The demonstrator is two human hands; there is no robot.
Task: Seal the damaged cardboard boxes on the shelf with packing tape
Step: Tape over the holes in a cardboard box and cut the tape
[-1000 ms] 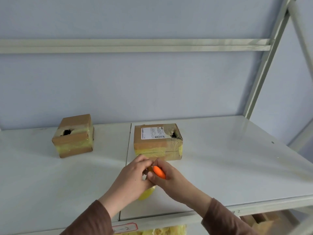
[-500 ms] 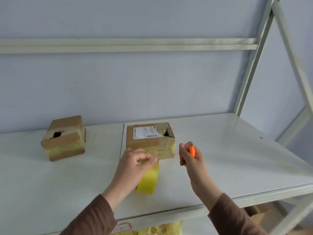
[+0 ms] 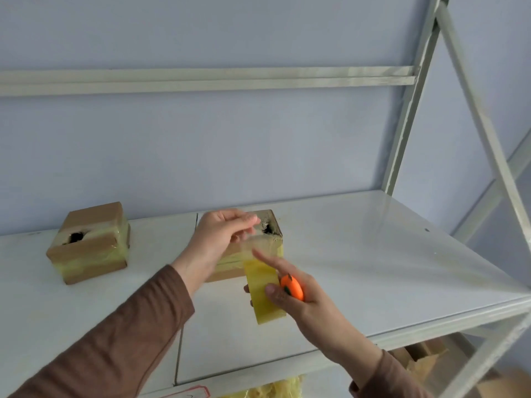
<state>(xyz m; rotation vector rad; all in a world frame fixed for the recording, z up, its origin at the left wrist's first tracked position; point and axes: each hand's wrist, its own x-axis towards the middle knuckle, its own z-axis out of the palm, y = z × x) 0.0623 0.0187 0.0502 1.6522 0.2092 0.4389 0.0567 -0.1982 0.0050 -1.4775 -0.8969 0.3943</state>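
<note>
Since the earlier frame, tape roll passed to right hand, gripped with orange cutter; left hand pinches its free strip above the near box on shelf. Best practice, likely: keep strip taut, centre over hole, press flat

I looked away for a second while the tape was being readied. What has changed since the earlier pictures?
The left hand let go of the tape roll and rose over the near box, pinching the pulled-out tape end. The right hand, still holding the orange cutter, took the roll. Both boxes stayed put, the left box untouched.
</note>
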